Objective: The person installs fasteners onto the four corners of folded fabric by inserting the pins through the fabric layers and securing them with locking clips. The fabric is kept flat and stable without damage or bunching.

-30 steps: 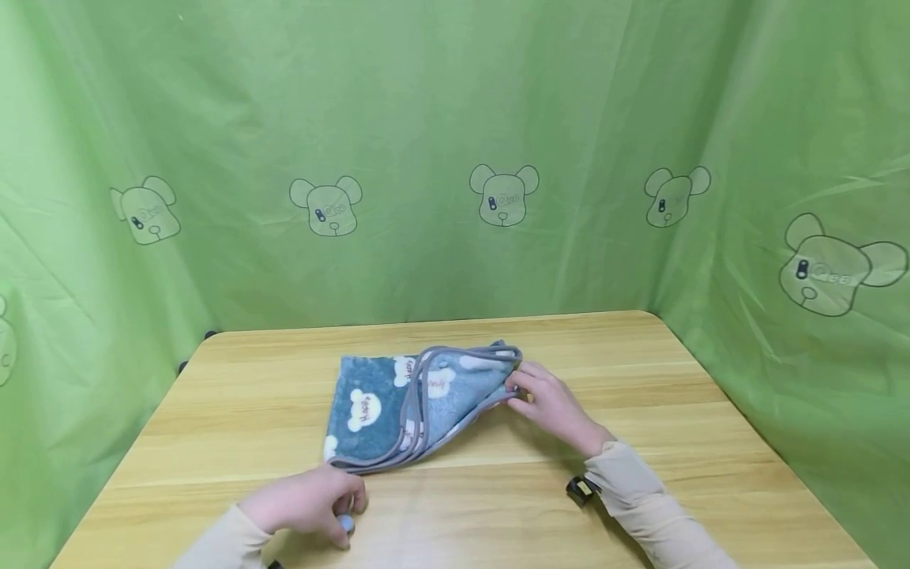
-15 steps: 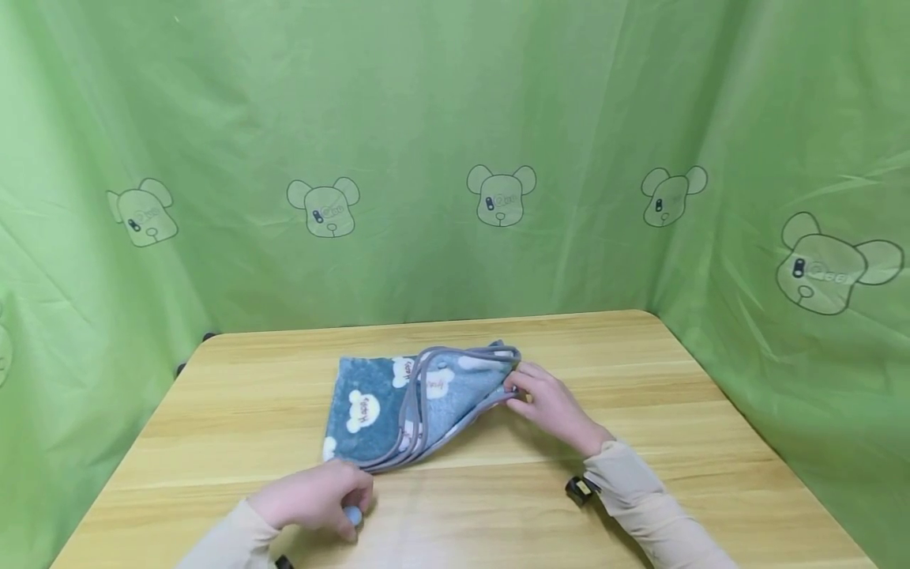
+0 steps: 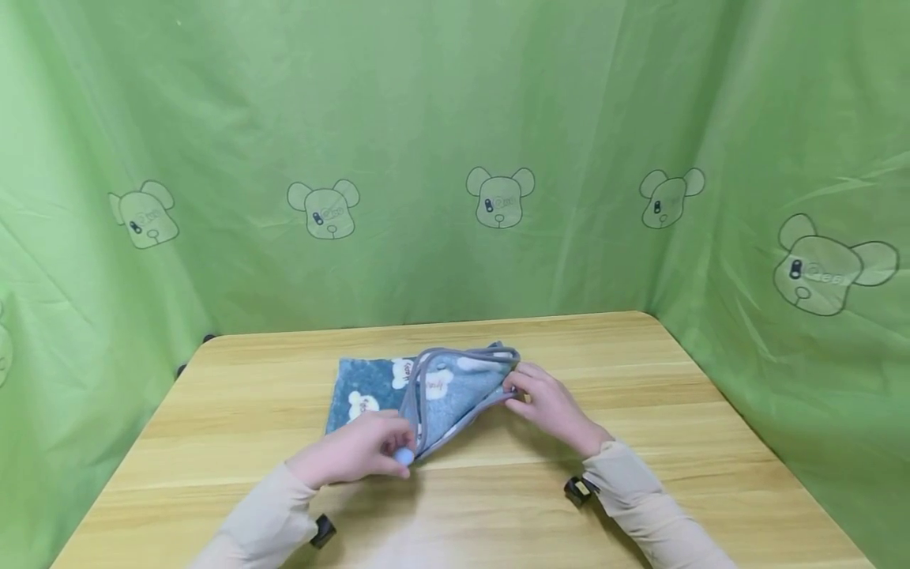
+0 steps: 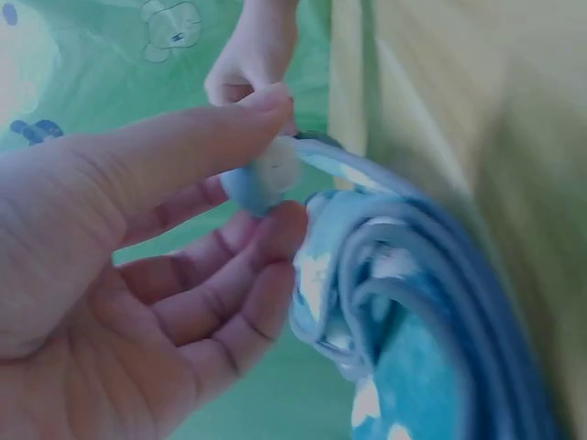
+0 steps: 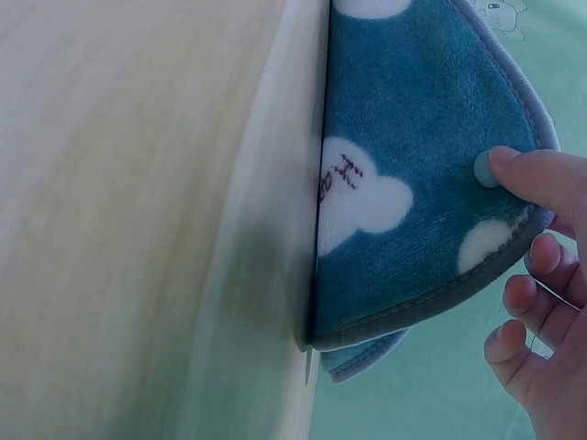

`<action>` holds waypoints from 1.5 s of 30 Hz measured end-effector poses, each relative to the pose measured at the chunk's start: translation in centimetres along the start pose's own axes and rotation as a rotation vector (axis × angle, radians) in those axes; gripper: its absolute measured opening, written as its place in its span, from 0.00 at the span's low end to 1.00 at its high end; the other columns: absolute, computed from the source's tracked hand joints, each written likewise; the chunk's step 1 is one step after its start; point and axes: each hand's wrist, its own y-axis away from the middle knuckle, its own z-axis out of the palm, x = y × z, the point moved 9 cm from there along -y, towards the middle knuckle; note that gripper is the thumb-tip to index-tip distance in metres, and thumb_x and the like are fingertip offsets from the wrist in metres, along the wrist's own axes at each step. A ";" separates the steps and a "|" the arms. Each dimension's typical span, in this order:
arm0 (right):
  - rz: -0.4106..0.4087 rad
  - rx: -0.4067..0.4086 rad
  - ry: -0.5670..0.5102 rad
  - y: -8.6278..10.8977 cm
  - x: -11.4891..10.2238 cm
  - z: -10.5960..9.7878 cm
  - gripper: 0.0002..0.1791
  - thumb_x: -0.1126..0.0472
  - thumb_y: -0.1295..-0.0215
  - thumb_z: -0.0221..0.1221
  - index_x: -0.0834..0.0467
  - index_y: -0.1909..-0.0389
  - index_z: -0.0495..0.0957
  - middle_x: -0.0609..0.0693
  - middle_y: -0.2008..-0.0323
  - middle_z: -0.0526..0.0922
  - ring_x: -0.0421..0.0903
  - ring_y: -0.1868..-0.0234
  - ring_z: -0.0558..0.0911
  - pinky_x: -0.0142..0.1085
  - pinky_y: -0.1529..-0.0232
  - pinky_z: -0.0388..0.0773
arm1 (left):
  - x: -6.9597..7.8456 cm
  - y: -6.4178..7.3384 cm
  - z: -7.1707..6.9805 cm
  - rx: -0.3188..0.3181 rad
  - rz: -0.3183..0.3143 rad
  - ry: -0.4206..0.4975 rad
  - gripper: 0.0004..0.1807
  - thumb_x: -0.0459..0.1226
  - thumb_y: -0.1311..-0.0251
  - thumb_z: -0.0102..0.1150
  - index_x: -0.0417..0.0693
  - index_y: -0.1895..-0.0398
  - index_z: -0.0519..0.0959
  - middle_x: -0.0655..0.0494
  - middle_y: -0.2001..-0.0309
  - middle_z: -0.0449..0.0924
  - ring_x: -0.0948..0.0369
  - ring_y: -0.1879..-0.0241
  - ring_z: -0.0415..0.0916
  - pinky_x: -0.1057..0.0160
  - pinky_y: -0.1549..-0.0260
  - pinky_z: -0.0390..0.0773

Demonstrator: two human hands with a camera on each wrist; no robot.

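Observation:
A folded plush blanket [image 3: 455, 403], blue with white bear heads and grey piping, lies on the table. My right hand [image 3: 550, 403] pinches its raised right corner between thumb and fingers. In the right wrist view a small round blue-green piece [image 5: 484, 170] sits under that thumb tip against the plush. My left hand [image 3: 362, 446] pinches a small round piece [image 4: 261, 176], blue on one side and white on the other, between thumb and fingertips. That hand is at the blanket's near edge and covers part of it in the head view.
The wooden table [image 3: 640, 474] stands within green curtains [image 3: 426, 118] printed with bear heads. A black wrist camera [image 3: 323, 531] sits below the left sleeve, another black camera [image 3: 577, 491] below the right one.
My left hand has moved right and away from me along the blanket's near edge, carrying the small round piece. The right hand stays at the corner.

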 end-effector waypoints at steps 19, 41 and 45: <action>0.016 -0.021 -0.009 -0.2 0.0 -0.1 0.10 0.64 0.49 0.70 0.51 0.71 0.78 0.43 0.67 0.78 0.37 0.65 0.74 0.32 0.63 0.79 | -1.4 -7.7 -2.6 0.310 -0.047 0.352 0.15 0.36 0.47 0.71 0.43 0.56 0.81 0.51 0.63 0.83 0.67 0.67 0.76 0.68 0.65 0.79; 0.010 -0.021 0.008 -0.2 -0.1 -0.4 0.11 0.64 0.50 0.71 0.51 0.70 0.78 0.44 0.67 0.78 0.38 0.64 0.75 0.34 0.62 0.79 | -6.6 -14.7 4.1 0.390 -0.322 1.151 0.19 0.32 0.41 0.64 0.34 0.47 0.78 0.43 0.51 0.82 0.60 0.58 0.82 0.65 0.53 0.80; 0.007 -0.021 -0.003 -0.2 -0.3 -0.5 0.11 0.64 0.50 0.71 0.52 0.70 0.78 0.44 0.67 0.78 0.38 0.64 0.74 0.33 0.62 0.79 | -6.7 -15.1 5.0 0.366 -0.321 1.180 0.20 0.31 0.40 0.63 0.31 0.45 0.77 0.50 0.54 0.83 0.66 0.62 0.79 0.68 0.56 0.79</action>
